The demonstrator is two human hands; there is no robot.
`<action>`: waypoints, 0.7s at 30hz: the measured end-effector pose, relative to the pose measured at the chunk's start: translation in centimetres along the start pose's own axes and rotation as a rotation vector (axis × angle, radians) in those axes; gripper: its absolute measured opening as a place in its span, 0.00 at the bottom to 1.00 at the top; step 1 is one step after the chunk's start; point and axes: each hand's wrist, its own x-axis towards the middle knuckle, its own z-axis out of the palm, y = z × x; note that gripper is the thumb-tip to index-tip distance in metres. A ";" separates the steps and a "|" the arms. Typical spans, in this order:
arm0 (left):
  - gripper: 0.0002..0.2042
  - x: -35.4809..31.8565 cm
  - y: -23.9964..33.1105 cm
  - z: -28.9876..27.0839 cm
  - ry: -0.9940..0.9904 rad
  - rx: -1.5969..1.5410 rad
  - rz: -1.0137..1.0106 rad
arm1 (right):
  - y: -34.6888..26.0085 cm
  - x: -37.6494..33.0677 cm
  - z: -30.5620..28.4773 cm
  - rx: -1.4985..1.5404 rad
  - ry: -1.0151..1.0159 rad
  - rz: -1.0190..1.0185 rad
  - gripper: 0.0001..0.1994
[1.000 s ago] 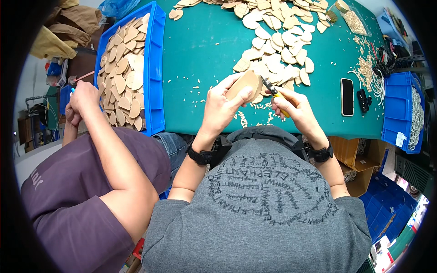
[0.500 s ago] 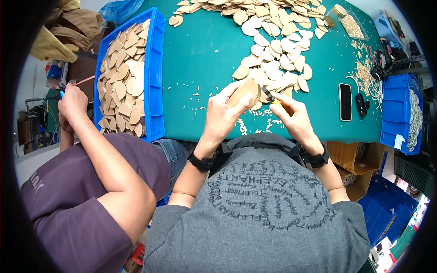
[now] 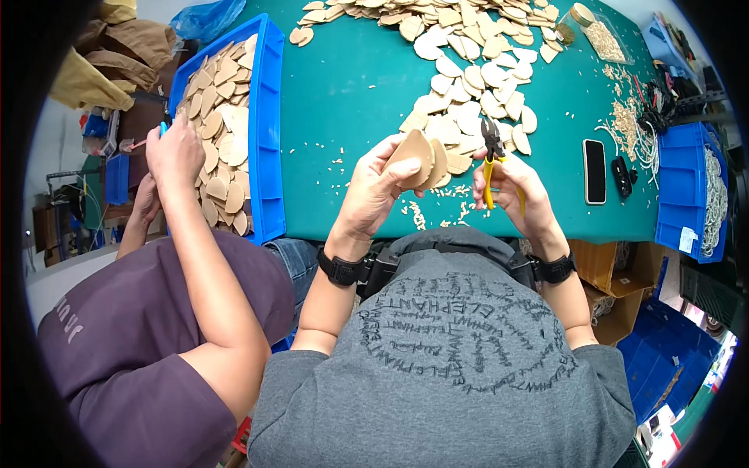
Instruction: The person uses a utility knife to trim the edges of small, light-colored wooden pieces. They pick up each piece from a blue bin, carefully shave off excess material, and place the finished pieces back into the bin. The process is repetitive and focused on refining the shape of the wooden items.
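My left hand is closed around a tan half-round board piece, thumb across its face. Another rounded piece fans out just behind it; whether the hand grips that one too is hard to see. In my right hand are yellow-handled pliers, their dark jaws pointing away from me and touching no piece. Beyond both hands, a heap of similar tan pieces runs to the far edge of the green table.
At left, a blue crate holds many tan pieces, and a co-worker's hand is over its near side. On the right lie a phone, a black gadget, small scraps and a blue bin of pale rings.
The pliers have come away from the board piece and turned upright, moving right. The held pieces have spread apart and tilted. The co-worker's hands have shifted right, toward the crate.
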 end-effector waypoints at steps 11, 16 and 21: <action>0.22 0.1 -0.8 -0.9 0.045 0.020 -0.068 | -0.5 -1.0 -1.8 0.399 -0.124 0.122 0.28; 0.21 0.1 -1.0 -1.0 0.035 0.024 -0.084 | 0.7 -1.3 -5.2 0.097 0.058 0.103 0.28; 0.21 0.0 -1.3 -1.2 0.066 0.071 -0.071 | 4.7 -2.9 -13.6 -1.486 0.878 0.294 0.34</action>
